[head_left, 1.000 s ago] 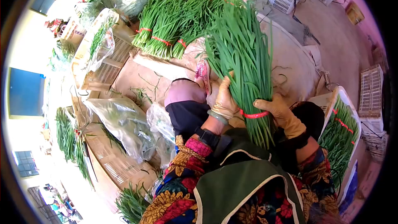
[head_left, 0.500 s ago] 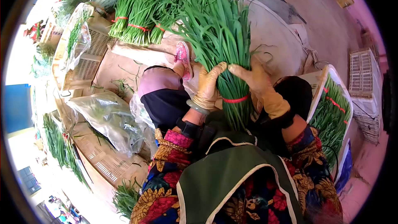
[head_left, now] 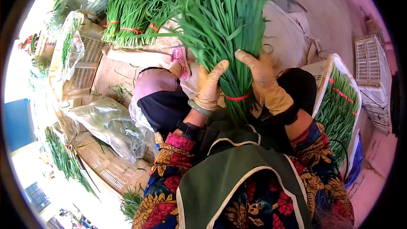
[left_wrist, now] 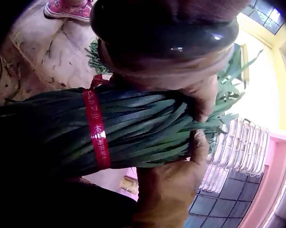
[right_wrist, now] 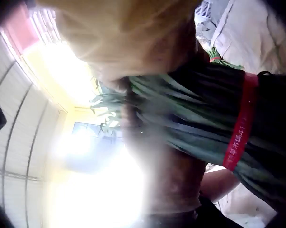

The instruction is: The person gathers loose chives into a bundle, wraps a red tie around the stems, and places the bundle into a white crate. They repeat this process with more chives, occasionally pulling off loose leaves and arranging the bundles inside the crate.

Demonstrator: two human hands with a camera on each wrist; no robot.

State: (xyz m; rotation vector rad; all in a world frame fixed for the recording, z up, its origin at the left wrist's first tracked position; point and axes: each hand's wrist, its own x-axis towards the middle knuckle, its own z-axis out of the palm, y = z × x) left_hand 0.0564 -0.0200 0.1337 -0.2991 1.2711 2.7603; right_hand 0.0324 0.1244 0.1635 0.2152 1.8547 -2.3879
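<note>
A thick bundle of green garlic chives (head_left: 231, 29) stands leaf tips away from the body, with a red band (head_left: 238, 97) round its lower part. My gloved left hand (head_left: 208, 87) grips its left side, the thumb lying over the front. From the right side my gloved right hand (head_left: 266, 82) holds it too, its thumb near the left one. Both hands sit above the band. In the left wrist view the printed red band (left_wrist: 96, 129) crosses dark leaves. The right wrist view shows the stems (right_wrist: 200, 123) under the glove, partly blurred by glare.
Several banded bundles (head_left: 131, 17) lie on the floor ahead. A crate of chives (head_left: 339, 114) stands at the right, with stacked white crates (head_left: 369, 72) beyond. On the left are a plastic bag (head_left: 112, 125), a beige crate (head_left: 106, 165) and another crate (head_left: 87, 59).
The right hand has gone from beside the band to above it, and both thumbs now lie over the leaves. The leaf tops have spread wider. The head view has shifted.
</note>
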